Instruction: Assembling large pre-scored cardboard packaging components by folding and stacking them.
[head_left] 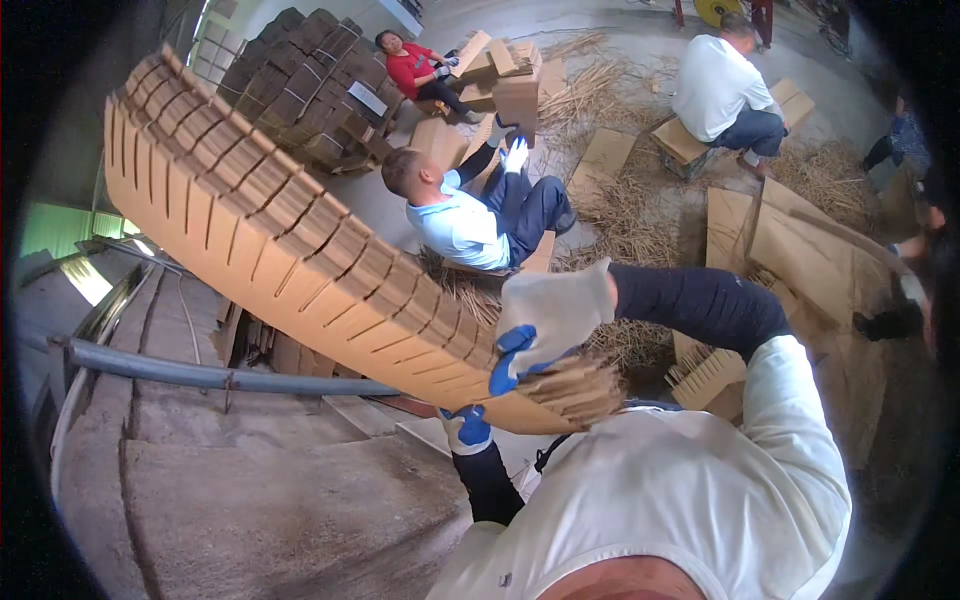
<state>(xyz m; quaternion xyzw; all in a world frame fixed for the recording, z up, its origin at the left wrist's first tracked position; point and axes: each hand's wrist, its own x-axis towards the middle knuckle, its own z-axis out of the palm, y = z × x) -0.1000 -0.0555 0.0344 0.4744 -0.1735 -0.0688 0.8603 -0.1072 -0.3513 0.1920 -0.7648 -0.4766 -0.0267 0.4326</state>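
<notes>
A long, thick stack of brown slotted cardboard sheets (pixel 290 280) slants from the upper left down to my chest. Rows of slits cut across its top and side. My left hand (pixel 467 428), in a pale glove with blue fingers, grips its lower edge from below, close to the near end. On top of that same end, my right hand (pixel 548 325), gloved alike, has its blue fingers curled onto the cardboard. Loose narrow cardboard strips (pixel 580 392) fan out beside it, against my white shirt. The stack partly hides the fingertips of both hands.
A grey metal pipe (pixel 250 382) runs below the stack at left. Ahead, seated people (pixel 460 225) handle cardboard among heaps of scrap strips (pixel 640 225). Tied cardboard bundles (pixel 300 85) rise at the back left. Flat cardboard sheets (pixel 800 245) lie on my right.
</notes>
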